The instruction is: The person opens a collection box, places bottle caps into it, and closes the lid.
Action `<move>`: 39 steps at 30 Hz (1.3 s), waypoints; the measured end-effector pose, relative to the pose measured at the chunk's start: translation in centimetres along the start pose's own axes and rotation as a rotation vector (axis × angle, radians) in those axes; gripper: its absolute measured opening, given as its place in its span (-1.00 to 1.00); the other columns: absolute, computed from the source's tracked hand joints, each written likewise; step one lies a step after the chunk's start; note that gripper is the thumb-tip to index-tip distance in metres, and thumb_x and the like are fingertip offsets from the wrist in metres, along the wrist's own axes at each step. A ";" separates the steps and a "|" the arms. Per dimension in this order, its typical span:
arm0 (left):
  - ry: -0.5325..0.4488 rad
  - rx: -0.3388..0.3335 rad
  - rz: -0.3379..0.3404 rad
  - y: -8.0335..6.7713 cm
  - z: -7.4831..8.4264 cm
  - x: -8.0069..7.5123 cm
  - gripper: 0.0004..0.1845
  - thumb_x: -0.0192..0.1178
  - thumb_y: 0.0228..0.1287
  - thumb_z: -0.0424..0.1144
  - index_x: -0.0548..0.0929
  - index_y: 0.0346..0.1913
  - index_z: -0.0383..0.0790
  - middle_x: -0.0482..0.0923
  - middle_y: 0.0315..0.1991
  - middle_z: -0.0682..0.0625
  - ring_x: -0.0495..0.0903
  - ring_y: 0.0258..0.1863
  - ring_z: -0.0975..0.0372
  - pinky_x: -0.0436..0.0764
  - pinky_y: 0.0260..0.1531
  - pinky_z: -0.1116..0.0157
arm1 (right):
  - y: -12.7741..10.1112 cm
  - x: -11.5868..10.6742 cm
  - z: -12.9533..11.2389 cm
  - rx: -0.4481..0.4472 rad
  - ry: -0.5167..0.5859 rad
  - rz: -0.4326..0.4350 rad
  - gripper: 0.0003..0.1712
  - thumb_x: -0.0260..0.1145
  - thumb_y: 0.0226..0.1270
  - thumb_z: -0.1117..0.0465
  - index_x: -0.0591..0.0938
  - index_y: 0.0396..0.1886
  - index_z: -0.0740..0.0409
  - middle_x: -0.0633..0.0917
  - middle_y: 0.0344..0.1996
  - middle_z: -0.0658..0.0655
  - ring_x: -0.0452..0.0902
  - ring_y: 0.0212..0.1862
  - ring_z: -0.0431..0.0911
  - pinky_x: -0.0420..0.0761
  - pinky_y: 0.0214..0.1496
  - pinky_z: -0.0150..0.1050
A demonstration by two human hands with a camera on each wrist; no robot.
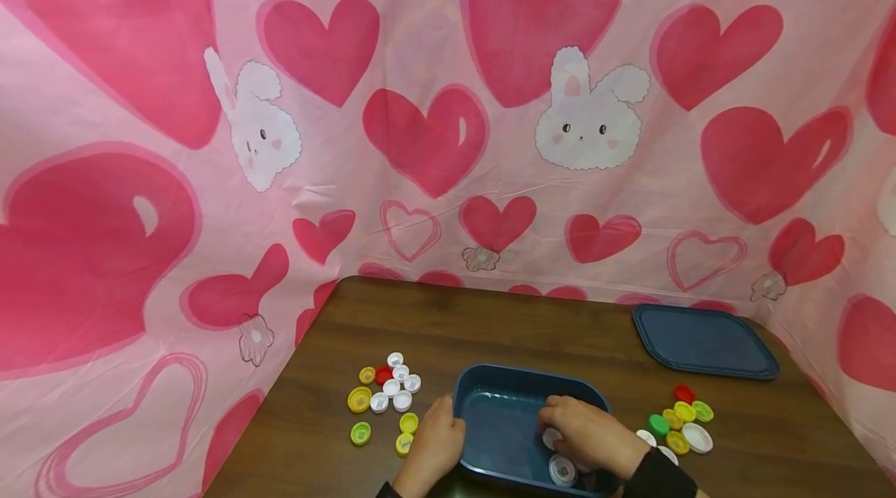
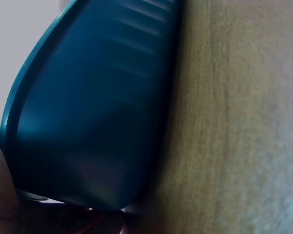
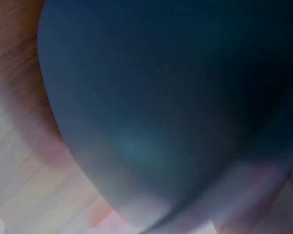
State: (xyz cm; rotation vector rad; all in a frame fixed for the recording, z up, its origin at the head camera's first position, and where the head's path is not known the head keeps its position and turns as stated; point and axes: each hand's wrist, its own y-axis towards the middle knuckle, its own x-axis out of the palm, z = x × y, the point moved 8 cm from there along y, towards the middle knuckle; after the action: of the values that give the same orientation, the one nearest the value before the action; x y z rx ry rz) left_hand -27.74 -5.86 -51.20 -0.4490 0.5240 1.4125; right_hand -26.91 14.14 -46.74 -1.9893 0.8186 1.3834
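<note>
A dark blue plastic tub (image 1: 500, 412) stands on the table in front of me. My left hand (image 1: 439, 436) grips its left end at the rim; in the left wrist view the tub's outer wall (image 2: 93, 107) rises beside that hand's fingers (image 2: 0, 185). My right hand (image 1: 588, 432) is down inside the tub at its right side, fingers curled, with a white bottle cap (image 1: 551, 438) at the fingertips. Another white cap (image 1: 562, 470) lies on the tub floor below that hand. The right wrist view is blurred and mostly filled by the tub (image 3: 136, 97).
Left of the tub lie several white caps (image 1: 391, 387), yellow caps (image 1: 359, 399), a red cap (image 1: 383, 375) and a green one (image 1: 360, 433). More coloured caps (image 1: 674, 420) lie to its right. A dark blue lid (image 1: 705, 341) rests at the back right, before a heart-patterned cloth (image 1: 420, 140).
</note>
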 end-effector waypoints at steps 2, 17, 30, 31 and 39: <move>0.003 0.002 -0.001 0.0 0.0 0.0 -0.59 0.08 0.33 -0.41 0.50 0.19 -0.53 0.56 0.04 -0.29 0.55 0.09 -0.17 0.46 0.12 -0.29 | -0.3 -0.4 0.2 0.019 0.026 0.007 -0.82 0.47 0.19 0.29 0.72 -0.22 -0.02 0.57 -0.30 -0.11 0.45 -0.29 -0.32 0.57 -0.30 -0.31; 0.045 0.045 0.028 0.2 0.2 -0.1 -0.64 0.07 0.31 -0.43 0.52 0.12 -0.54 0.57 -0.03 -0.29 0.58 0.03 -0.18 0.50 0.08 -0.26 | -4.5 -6.5 4.5 0.178 -0.059 0.334 -0.78 0.50 0.18 0.24 0.70 -0.18 0.01 0.64 -0.24 -0.11 0.61 -0.19 -0.16 0.68 -0.17 -0.18; 0.054 0.062 0.020 0.1 0.1 -0.1 -0.65 0.07 0.30 -0.43 0.53 0.11 -0.51 0.57 -0.06 -0.27 0.58 0.01 -0.17 0.52 0.06 -0.25 | -7.6 -4.6 11.1 0.355 0.009 0.190 -0.80 0.46 0.16 0.33 0.66 -0.21 0.13 0.63 -0.29 0.01 0.61 -0.23 -0.05 0.65 -0.19 -0.08; 0.054 0.055 0.013 0.1 0.0 0.0 -0.65 0.07 0.31 -0.43 0.52 0.12 -0.52 0.57 -0.04 -0.27 0.58 0.02 -0.18 0.51 0.07 -0.26 | -7.7 -4.3 11.2 0.346 0.012 0.172 -0.80 0.47 0.16 0.33 0.66 -0.22 0.13 0.63 -0.29 0.00 0.61 -0.23 -0.03 0.65 -0.18 -0.07; 0.054 0.037 -0.020 0.3 0.0 0.1 -0.63 0.07 0.33 -0.41 0.49 0.13 -0.57 0.56 -0.03 -0.30 0.57 0.03 -0.18 0.50 0.08 -0.27 | -7.8 -1.6 11.5 0.423 0.138 0.066 -0.73 0.50 0.15 0.29 0.63 -0.18 0.13 0.61 -0.24 0.03 0.55 -0.18 0.00 0.64 -0.07 0.07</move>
State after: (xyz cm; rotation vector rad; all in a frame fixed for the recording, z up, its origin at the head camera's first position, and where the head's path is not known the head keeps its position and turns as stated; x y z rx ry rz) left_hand -28.00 -5.78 -51.25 -0.4632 0.5871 1.3726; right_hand -28.26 28.02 -47.73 -1.7499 1.1431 1.0100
